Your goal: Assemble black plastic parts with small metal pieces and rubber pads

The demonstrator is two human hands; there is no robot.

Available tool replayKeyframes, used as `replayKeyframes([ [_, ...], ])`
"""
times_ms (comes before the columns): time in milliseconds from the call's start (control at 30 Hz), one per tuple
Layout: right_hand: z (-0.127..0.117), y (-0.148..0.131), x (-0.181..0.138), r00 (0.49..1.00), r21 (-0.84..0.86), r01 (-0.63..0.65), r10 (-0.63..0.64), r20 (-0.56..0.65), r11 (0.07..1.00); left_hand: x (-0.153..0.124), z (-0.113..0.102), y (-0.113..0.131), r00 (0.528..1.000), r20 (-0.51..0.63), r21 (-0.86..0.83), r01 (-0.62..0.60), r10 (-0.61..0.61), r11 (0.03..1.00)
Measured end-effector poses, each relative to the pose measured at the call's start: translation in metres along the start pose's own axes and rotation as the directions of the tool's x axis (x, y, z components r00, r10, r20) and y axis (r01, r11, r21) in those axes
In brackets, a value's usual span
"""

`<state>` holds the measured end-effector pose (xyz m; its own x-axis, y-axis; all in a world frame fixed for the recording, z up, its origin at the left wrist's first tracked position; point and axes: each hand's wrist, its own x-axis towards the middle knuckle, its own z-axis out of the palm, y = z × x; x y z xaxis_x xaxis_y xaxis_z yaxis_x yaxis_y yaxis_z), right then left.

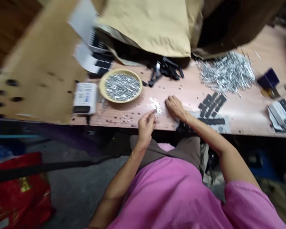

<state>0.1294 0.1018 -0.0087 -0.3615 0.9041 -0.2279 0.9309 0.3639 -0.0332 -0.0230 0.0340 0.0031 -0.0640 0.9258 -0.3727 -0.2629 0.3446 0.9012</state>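
Note:
My left hand (146, 124) is at the table's front edge, thumb and fingertips pinched together. Its tips touch the lower side of a small cluster of shiny silver pieces (155, 105); whatever is in the pinch is too small to make out. Just right of that cluster, my right hand (175, 106) rests on the tabletop with its fingers curled down, and the fingertips are hidden. To the left stands a yellow oval bowl (102, 92) full of thin silver metal pieces. Beside my right forearm lie rows of dark rectangular pieces (211, 104), partly on a pale sheet.
A heap of silver strips (228, 72) lies at the back right. Black parts (166, 70) sit below a large tan paper bag (145, 27). A white box (85, 97) stands left of the bowl, beside a brown board (40, 70). A dark blue object (268, 79) is at right.

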Motion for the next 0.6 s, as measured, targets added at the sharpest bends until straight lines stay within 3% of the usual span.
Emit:
replayKeyframes([
  [167,0.024,0.026,0.003,0.994,0.116,0.044,-0.033,-0.1,0.992,-0.009,0.023,-0.005,0.995,0.094,0.043,0.013,-0.017,0.999],
  [333,0.004,0.041,-0.026,0.965,0.375,0.007,0.091,-0.244,0.927,-0.022,0.038,-0.005,0.986,0.155,0.015,0.053,-0.055,0.998],
  [467,-0.021,0.026,-0.074,0.833,0.691,0.021,0.369,-0.412,0.723,-0.031,0.046,-0.002,0.955,0.261,0.011,0.142,-0.14,0.99],
  [600,-0.017,0.003,-0.106,0.712,0.924,0.1,0.623,-0.325,0.369,-0.032,0.054,-0.002,0.901,0.383,0.038,0.205,-0.204,0.978],
])
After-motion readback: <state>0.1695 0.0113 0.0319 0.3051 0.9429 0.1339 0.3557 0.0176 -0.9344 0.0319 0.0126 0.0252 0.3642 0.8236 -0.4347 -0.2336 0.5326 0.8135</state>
